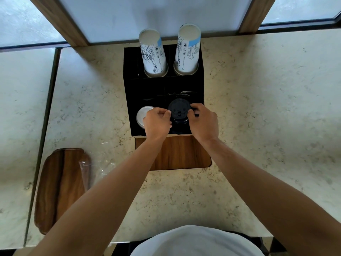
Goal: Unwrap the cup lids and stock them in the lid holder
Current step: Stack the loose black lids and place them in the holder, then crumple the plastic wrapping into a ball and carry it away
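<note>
Both hands, left & right, pinch the black lid stack by its rim, over the lid holder front-right slot. Lids look light, thin, slick; prob best gripped at opposite edges. White lids alongside; wrap on surface.

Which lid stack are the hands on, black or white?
The black lids, in the holder's front right slot. Left hand and right hand grip them from both sides. The white lids sit untouched in the slot to their left.

Both arms stretched forward, left hand and right hand close together, fingers curled inward
</note>
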`<move>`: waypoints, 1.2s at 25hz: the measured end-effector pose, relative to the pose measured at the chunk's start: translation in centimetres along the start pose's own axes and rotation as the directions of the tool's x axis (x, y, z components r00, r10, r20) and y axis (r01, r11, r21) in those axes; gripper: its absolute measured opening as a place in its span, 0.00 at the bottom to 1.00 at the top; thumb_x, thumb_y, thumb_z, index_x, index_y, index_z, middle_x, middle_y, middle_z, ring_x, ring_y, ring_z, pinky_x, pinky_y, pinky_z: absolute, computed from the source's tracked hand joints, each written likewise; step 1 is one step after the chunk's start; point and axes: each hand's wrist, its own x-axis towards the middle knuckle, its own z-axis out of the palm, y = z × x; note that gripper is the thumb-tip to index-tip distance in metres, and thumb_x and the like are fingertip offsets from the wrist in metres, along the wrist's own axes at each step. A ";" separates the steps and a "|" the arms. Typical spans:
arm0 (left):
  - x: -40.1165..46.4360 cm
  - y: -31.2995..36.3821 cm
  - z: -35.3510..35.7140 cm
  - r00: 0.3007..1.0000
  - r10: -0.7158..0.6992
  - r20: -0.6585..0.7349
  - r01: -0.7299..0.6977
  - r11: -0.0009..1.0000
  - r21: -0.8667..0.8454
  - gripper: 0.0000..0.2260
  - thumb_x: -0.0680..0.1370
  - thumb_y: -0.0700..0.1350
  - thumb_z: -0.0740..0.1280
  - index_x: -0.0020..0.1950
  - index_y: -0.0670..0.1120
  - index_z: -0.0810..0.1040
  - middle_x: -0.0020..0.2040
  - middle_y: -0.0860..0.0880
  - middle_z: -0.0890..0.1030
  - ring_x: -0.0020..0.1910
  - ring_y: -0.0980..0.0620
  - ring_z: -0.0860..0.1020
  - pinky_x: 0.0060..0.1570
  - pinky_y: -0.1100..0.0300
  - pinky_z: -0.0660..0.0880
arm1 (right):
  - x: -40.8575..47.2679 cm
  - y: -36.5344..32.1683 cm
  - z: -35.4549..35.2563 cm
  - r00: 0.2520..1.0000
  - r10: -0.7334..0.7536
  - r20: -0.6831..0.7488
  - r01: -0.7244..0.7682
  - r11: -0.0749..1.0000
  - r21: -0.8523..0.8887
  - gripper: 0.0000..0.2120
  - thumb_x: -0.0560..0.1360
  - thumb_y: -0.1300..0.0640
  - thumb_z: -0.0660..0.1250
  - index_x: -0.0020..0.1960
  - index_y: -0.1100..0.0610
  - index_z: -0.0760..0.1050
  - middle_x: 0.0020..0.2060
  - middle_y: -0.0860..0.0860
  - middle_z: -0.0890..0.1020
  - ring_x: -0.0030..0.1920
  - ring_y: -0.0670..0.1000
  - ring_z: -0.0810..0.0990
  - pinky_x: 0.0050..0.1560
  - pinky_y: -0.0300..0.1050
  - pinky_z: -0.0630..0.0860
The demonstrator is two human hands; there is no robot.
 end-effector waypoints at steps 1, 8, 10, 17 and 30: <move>-0.1 0.0 -0.1 1.000 0.001 -0.006 -0.001 1.000 -0.004 0.04 0.81 0.45 0.69 0.52 0.47 0.82 0.38 0.55 0.83 0.34 0.59 0.83 0.40 0.59 0.84 | -0.2 0.0 -0.1 1.000 0.020 0.009 -0.020 1.000 0.004 0.17 0.82 0.54 0.65 0.69 0.56 0.76 0.51 0.50 0.87 0.42 0.43 0.81 0.39 0.25 0.69; -2.0 -0.7 -2.4 0.997 -0.002 -0.072 0.005 0.999 0.044 0.02 0.81 0.45 0.68 0.52 0.51 0.80 0.38 0.64 0.74 0.39 0.63 0.76 0.36 0.68 0.73 | -3.3 0.6 -1.0 0.998 0.068 0.013 -0.068 0.998 0.001 0.13 0.79 0.56 0.68 0.63 0.56 0.76 0.54 0.52 0.82 0.52 0.50 0.81 0.47 0.36 0.75; -3.1 -1.3 -4.0 0.997 -0.019 -0.074 0.022 0.999 0.046 0.03 0.81 0.46 0.67 0.50 0.54 0.78 0.39 0.63 0.75 0.40 0.62 0.76 0.33 0.70 0.70 | -4.7 0.7 -0.7 0.998 0.057 0.038 -0.056 0.998 -0.032 0.09 0.79 0.56 0.68 0.58 0.56 0.77 0.52 0.51 0.81 0.50 0.49 0.79 0.44 0.35 0.70; -6.5 -5.5 -10.7 0.984 -0.090 -0.155 0.096 0.995 0.031 0.05 0.79 0.46 0.67 0.53 0.50 0.81 0.45 0.55 0.82 0.47 0.51 0.82 0.48 0.53 0.80 | -9.7 -1.6 3.1 0.985 -0.028 0.169 0.042 0.996 -0.083 0.03 0.79 0.54 0.66 0.52 0.53 0.75 0.47 0.50 0.81 0.44 0.47 0.78 0.36 0.35 0.68; -11.8 -15.7 -21.0 0.904 -0.227 -0.363 0.258 0.965 0.038 0.03 0.75 0.43 0.69 0.48 0.48 0.80 0.39 0.59 0.77 0.39 0.61 0.76 0.34 0.67 0.67 | -16.9 -5.1 12.5 0.825 0.038 0.564 0.089 0.976 -0.197 0.07 0.77 0.52 0.65 0.42 0.53 0.78 0.42 0.49 0.84 0.42 0.50 0.82 0.36 0.42 0.76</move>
